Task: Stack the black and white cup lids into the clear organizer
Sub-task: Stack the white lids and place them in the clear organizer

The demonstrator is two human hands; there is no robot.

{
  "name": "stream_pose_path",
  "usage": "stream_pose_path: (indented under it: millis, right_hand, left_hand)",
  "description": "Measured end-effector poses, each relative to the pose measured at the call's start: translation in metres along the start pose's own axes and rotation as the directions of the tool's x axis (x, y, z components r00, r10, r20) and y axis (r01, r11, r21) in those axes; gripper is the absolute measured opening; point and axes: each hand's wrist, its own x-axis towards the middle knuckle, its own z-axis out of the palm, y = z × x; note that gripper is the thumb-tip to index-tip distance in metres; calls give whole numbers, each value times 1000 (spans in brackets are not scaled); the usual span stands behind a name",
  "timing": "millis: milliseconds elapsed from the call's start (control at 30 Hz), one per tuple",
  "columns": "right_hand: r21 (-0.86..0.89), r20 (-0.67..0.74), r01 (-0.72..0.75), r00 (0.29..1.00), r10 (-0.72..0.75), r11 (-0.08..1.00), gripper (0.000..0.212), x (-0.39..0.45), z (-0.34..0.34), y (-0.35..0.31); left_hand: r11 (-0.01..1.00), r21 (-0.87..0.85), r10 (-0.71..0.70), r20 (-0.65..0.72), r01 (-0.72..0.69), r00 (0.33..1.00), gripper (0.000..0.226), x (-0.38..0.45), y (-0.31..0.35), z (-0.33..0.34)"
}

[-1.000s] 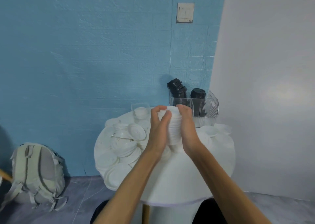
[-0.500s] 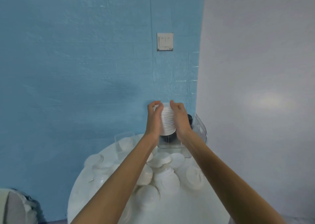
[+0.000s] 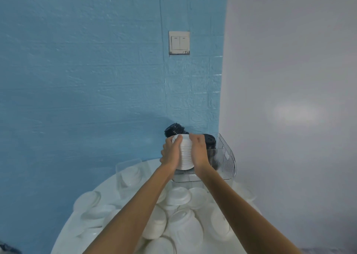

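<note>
A round white table (image 3: 119, 232) carries scattered white lids (image 3: 179, 195) and the clear organizer (image 3: 228, 157).

I see a blue textured wall (image 3: 77, 70) ahead | white double light switch (image 3: 179, 42) mounted on it | plain grey wall (image 3: 289, 79) at right | round white table (image 3: 63, 240) below | dark object (image 3: 7, 249), unidentifiable, bottom-left corner

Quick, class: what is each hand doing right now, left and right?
Left hand: grips the white lid stack on its left side.
Right hand: grips the same stack on its right side.
</note>
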Motion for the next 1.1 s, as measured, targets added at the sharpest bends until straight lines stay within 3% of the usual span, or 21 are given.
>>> stream_pose_path:
  millis: [167,300,433,567,733,1100]
  right_hand:
    - [-81,11,30,1000,-29,996,17,6,1,17]
    - [-129,35,48,998,-44,990,15,8,2,24]
    - [-204,68,28,998,-14,978,27,11,1,33]
    - [-239,74,-17,997,35,971,33,16,-1,38]
    - [-335,103,-41,991,80,941,35,15,-5,50]
    - [-240,47,-66,996,79,968,23,13,-7,48]
  left_hand:
    - [984,180,-17,52,7,998,50,15,-19,-14]
    - [989,147,-25,122,6,992,63,24,-32,-13]
    - [997,67,14,170,-25,985,39,23,-33,-13]
    - [980,187,33,177,-66,984,53,31,-46,-9]
    - [966,245,36,167,-77,985,45,32,-51,-7]
    - [997,65,27,123,-35,992,48,43,-52,-8]
